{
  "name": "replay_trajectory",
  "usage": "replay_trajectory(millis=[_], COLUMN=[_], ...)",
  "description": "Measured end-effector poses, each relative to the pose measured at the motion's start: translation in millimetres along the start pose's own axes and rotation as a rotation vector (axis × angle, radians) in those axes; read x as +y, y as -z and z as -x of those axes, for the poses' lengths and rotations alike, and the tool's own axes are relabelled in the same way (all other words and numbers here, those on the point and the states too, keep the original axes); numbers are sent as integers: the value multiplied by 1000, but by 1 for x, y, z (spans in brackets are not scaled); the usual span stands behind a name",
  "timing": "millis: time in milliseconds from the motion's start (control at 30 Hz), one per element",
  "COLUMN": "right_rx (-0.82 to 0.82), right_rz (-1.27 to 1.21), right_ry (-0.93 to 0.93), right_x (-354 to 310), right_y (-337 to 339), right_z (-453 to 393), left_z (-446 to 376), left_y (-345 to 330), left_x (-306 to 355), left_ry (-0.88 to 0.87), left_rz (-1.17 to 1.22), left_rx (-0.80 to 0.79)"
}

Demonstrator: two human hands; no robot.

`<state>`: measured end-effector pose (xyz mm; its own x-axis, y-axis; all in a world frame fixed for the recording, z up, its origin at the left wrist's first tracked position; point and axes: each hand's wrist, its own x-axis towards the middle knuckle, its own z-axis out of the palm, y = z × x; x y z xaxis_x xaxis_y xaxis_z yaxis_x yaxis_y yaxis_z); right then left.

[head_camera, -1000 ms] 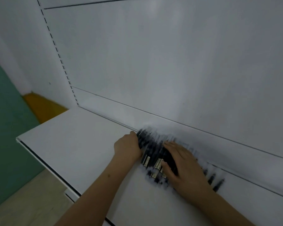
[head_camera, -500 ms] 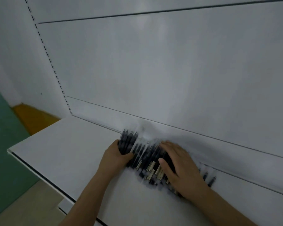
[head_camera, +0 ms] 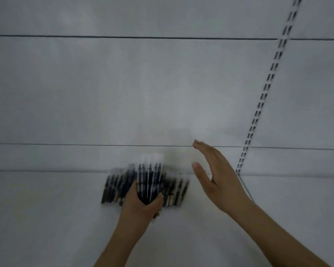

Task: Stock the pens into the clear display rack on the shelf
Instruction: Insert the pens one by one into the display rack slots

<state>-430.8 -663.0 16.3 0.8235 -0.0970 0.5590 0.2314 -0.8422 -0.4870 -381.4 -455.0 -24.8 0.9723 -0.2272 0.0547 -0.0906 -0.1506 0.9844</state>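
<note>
One bundle of pens [head_camera: 149, 182] now lifted clear in left hand [head_camera: 143, 205], fingers wrapped round it, above the pile [head_camera: 116, 186] on the shelf [head_camera: 46, 218]; right hand [head_camera: 216, 174] has come off, fingers straight, empty; rack not visible, stocking pending.

The whole view is smeared by motion. The bundle of pens [head_camera: 149, 180] in the left hand [head_camera: 141, 204] is streaked, so the number of pens cannot be counted, and their lower ends are hidden inside the curled fingers. The row of pens [head_camera: 174, 189] lying behind and to both sides of that grip is a dark blur; its middle is covered by the hand and the bundle, and any print on the barrels is unreadable. The clear rack cannot be made out. Both forearms are cut off by the bottom edge. The right hand [head_camera: 218, 176], to the right of the grip, has soft, blurred fingertips.
</note>
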Motion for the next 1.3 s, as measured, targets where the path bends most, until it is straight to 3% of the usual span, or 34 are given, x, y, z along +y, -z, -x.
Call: replay_trajectory(millis=[133, 467, 733, 900, 1300], right_rx=[96, 359, 468, 473, 464], right_rz=[92, 342, 436, 437, 425], right_ry=[-148, -389, -520, -591, -599], right_x=[20, 95, 194, 257, 422], right_y=[72, 280, 443, 516, 617], right_z=[43, 175, 300, 355, 366], left_z=[24, 100, 179, 218, 200], left_y=[-76, -307, -528, -634, -836], left_x=[12, 78, 121, 133, 149], left_ry=[11, -151, -170, -157, -124], left_rz=[18, 31, 81, 78, 75], left_rx=[-201, -605, -752, -826, -910])
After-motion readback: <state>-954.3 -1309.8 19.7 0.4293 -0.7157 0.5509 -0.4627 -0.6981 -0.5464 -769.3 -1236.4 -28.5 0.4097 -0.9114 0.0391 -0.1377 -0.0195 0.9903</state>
